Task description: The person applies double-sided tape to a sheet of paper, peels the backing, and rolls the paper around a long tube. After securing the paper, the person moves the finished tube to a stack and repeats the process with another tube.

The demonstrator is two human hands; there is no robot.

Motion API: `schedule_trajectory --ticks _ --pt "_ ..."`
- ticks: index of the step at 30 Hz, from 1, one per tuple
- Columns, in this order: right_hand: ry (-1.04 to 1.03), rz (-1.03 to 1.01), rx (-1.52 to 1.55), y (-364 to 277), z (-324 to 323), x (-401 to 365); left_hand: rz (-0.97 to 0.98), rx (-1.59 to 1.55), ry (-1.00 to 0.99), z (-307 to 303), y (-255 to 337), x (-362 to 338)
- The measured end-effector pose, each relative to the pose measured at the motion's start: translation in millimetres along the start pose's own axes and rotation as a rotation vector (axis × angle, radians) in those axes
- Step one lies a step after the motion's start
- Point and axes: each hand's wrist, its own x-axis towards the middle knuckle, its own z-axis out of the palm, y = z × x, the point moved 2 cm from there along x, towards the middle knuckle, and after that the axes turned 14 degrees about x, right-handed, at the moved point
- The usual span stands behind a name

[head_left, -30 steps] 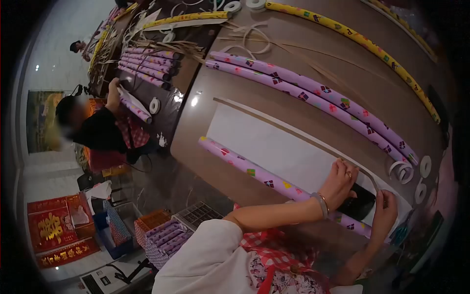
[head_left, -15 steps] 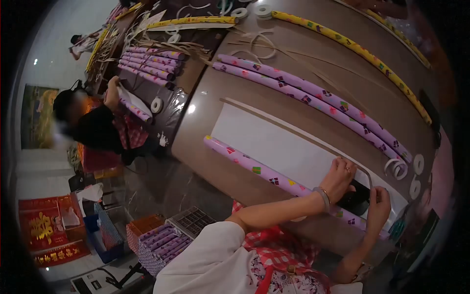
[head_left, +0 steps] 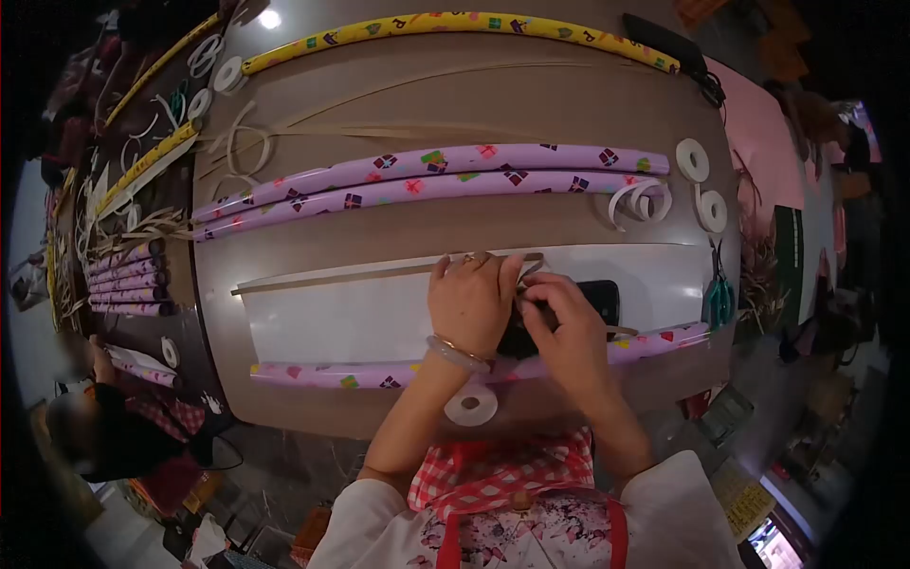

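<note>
A white sheet (head_left: 322, 322) lies on the table, with a lilac gift-patterned wrapping paper roll (head_left: 313, 376) along its near edge. A narrow brown strip (head_left: 351, 276) runs along its far edge. My left hand (head_left: 471, 302), a bangle at its wrist, is closed over that strip, fingertips partly hidden. Close beside it, my right hand (head_left: 569, 332) pinches the strip's loose end, whose tail shows right of the hand. Beneath my hands a dark phone-like object (head_left: 604, 302) rests on the sheet. A white tape roll (head_left: 471, 406) sits at the table's near edge.
Farther back lie two lilac rolls (head_left: 436, 175) and a yellow roll (head_left: 455, 23). White tape rolls (head_left: 693, 160) and green-handled scissors (head_left: 719, 302) are on the right. Loose brown strips (head_left: 379, 131) trail across the table. Another person (head_left: 114, 417) works at the left.
My view has swung so the table now lies level ahead. My hands have come closer together, the right hand drawing the strip's loose end back over the sheet beside the left.
</note>
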Motion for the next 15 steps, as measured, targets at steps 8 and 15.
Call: schedule_trajectory --ticks 8,15 --pt "-0.082 -0.083 0.064 5.2 -0.1 -1.4 0.013 0.014 -0.109 -1.9 0.6 2.1" --pt "-0.043 0.031 0.106 8.5 -15.4 13.3 0.006 0.047 -0.051 -0.4 4.6 0.6"
